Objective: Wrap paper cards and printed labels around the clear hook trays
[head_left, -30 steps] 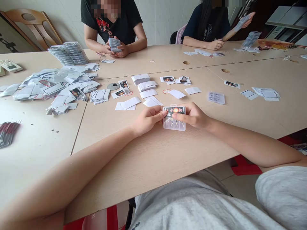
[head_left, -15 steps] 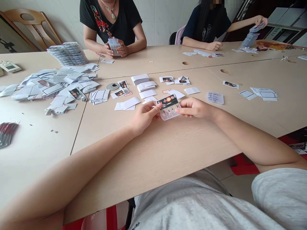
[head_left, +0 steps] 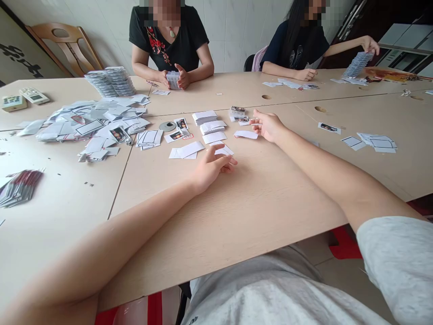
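Observation:
My left hand (head_left: 216,166) hovers low over the near tabletop, fingers loosely apart and holding nothing. A few blank white cards (head_left: 223,149) lie just beyond its fingertips. My right hand (head_left: 269,125) reaches farther out, its fingers half spread with no object visible in them. Beside its fingertips is a curved white card (head_left: 246,134); whether they touch, I cannot tell. Just past it lie small clear cases with black printed labels (head_left: 238,109). Stacks of white cards (head_left: 213,126) stand between the two hands, farther back. My right forearm hides part of the tabletop.
A large heap of white cards (head_left: 91,117) spreads at left, with stacked clear cases (head_left: 110,82) behind. A tape roll (head_left: 168,126) lies near printed cards (head_left: 178,135). Across the table, one person (head_left: 169,45) holds cases; another (head_left: 294,49) touches a tall stack (head_left: 356,65).
The labelled clear case has left both hands. My right hand has moved away and opened; my left hand has let go and stays near its place. The view has shifted slightly.

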`<action>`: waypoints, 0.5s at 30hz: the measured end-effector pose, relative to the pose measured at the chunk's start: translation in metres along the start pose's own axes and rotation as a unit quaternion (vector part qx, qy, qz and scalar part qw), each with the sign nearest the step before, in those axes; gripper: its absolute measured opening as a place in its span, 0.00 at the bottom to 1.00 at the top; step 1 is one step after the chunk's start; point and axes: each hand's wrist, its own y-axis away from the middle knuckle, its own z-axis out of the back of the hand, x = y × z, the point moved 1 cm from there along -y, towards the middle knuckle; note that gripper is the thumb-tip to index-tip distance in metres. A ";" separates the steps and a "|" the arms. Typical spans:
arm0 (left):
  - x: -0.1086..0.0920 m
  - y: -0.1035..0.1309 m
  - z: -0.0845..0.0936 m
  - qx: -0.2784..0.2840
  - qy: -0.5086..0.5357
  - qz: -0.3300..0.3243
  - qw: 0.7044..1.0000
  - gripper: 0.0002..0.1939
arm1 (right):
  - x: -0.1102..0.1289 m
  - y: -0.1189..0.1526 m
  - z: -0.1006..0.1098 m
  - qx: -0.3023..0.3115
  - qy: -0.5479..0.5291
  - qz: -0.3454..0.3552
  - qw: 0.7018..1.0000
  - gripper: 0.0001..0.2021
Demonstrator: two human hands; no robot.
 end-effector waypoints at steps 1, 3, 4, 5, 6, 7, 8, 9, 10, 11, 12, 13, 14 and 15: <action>0.000 0.000 0.000 0.003 0.000 0.000 1.000 0.22 | -0.003 0.000 0.000 -0.004 0.008 0.015 1.000 0.09; 0.000 0.001 0.000 0.009 -0.004 0.000 1.000 0.21 | -0.005 0.006 0.006 -0.004 0.055 0.060 0.997 0.10; 0.000 0.001 0.000 0.012 -0.008 0.000 1.000 0.21 | -0.003 0.011 0.012 -0.004 0.094 0.089 0.992 0.12; 0.000 0.001 0.000 0.012 -0.011 0.000 1.000 0.21 | 0.003 0.016 0.021 -0.006 0.149 0.122 0.981 0.13; 0.000 0.001 0.000 0.012 -0.013 0.000 1.000 0.21 | 0.010 0.021 0.032 -0.013 0.216 0.157 0.964 0.12; -0.001 0.001 0.000 0.011 -0.014 0.000 1.000 0.21 | 0.020 0.027 0.045 -0.010 0.298 0.193 0.935 0.11; -0.001 0.000 -0.001 0.011 -0.015 -0.001 1.000 0.21 | 0.032 0.033 0.058 0.000 0.395 0.224 0.891 0.10; -0.001 0.000 -0.001 0.010 -0.016 -0.002 1.000 0.21 | 0.043 0.040 0.071 -0.007 0.473 0.245 0.846 0.09; -0.001 0.000 -0.001 0.010 -0.017 -0.003 1.000 0.21 | 0.053 0.046 0.085 -0.001 0.530 0.225 0.818 0.11; -0.002 0.000 -0.002 0.010 -0.019 -0.004 1.000 0.21 | 0.060 0.052 0.098 -0.005 0.565 0.188 0.804 0.14; -0.002 0.000 -0.002 0.009 -0.021 -0.005 1.000 0.22 | 0.065 0.057 0.111 0.001 0.585 0.140 0.799 0.17; -0.002 0.000 -0.002 0.009 -0.022 -0.004 1.000 0.22 | 0.067 0.062 0.122 0.003 0.602 0.095 0.793 0.19; -0.003 0.000 -0.002 0.009 -0.024 -0.004 1.000 0.22 | 0.065 0.066 0.131 0.013 0.615 0.050 0.787 0.21; -0.003 0.000 -0.002 0.010 -0.025 -0.003 1.000 0.22 | 0.061 0.069 0.140 0.031 0.624 0.010 0.780 0.23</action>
